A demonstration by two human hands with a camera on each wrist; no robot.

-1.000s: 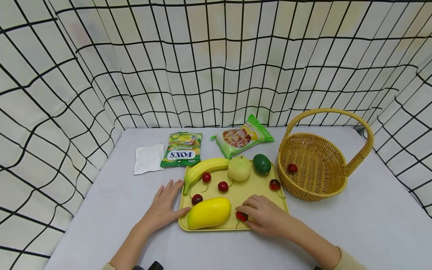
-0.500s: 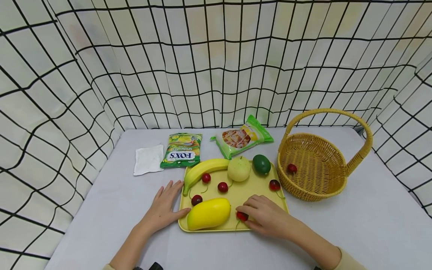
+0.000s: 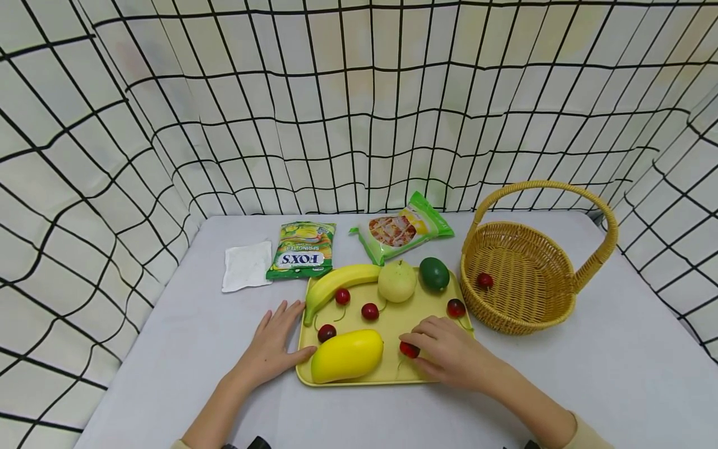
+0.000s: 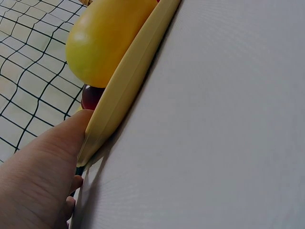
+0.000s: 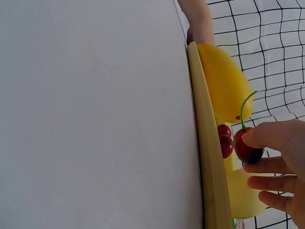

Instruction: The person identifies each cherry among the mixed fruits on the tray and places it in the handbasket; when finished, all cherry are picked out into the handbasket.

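Between the thumb and fingers of my right hand (image 3: pixel 449 350) is a dark red cherry (image 5: pixel 247 146) with a green stem, pinched over the right part of the yellow tray (image 3: pixel 387 381). My left hand (image 3: pixel 270 340) lies spread at the tray's left side, its thumb touching the rim near a yellow mango (image 3: pixel 348 355). Several more cherries lie on the tray, one of them (image 3: pixel 370 311) near the middle. A banana (image 3: pixel 339 282), a pale green pear (image 3: pixel 397 281) and a dark green fruit (image 3: pixel 434 274) line its far edge.
A wicker basket (image 3: pixel 518 318) with a tall handle stands right of the tray, one cherry (image 3: pixel 485 280) inside. Behind the tray lie a Fox's candy bag (image 3: pixel 301 249), a green snack bag (image 3: pixel 401 229) and a white packet (image 3: pixel 247 266). Black-gridded white cloth (image 3: pixel 359 125) surrounds the table.
My right hand has moved slightly up and to the right, and the cherry it pinches has moved along with it. The left hand has stayed at the tray's edge.
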